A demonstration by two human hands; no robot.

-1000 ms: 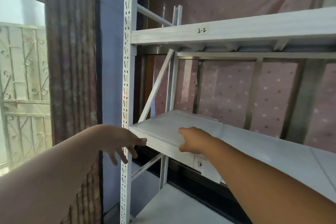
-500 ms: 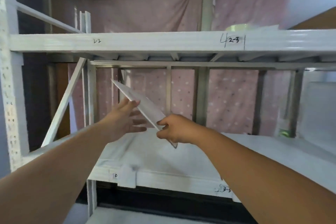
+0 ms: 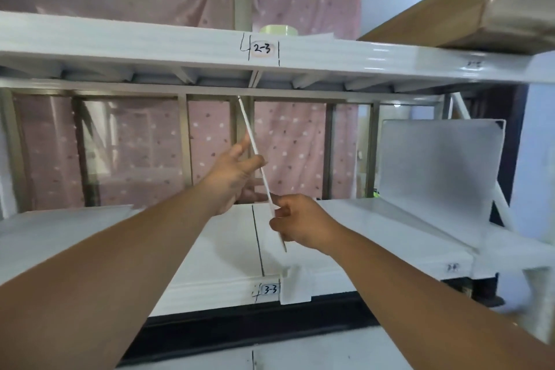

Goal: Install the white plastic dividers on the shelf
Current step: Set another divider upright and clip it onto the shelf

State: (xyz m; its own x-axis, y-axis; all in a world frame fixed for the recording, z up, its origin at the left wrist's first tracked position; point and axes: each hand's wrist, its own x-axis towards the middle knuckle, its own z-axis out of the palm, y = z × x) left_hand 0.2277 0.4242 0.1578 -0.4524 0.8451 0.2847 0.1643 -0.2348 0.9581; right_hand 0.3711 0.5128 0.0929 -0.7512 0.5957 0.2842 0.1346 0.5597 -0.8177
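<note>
Head view: a thin white plastic divider panel [image 3: 262,173] is seen edge-on above the white metal shelf board [image 3: 360,219], its long axis tilted, top end leaning left toward the upper shelf beam [image 3: 180,48], bottom end toward the front edge near the "3-3" label [image 3: 271,289]. The right hand [image 3: 295,224] pinches its lower end with fingers closed; the left hand [image 3: 232,171], fingers loosely spread, braces its middle. A second white panel [image 3: 435,165] stands upright at the shelf's right end.

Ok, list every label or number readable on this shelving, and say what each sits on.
"2-3": handwritten tag on the upper shelf beam, between two drawn lines.
"3-3": tag on the lower shelf front edge.
Small mark on the upper beam, far right: too blurred to read.
Small mark on the lower edge, right: too blurred to read.
</note>
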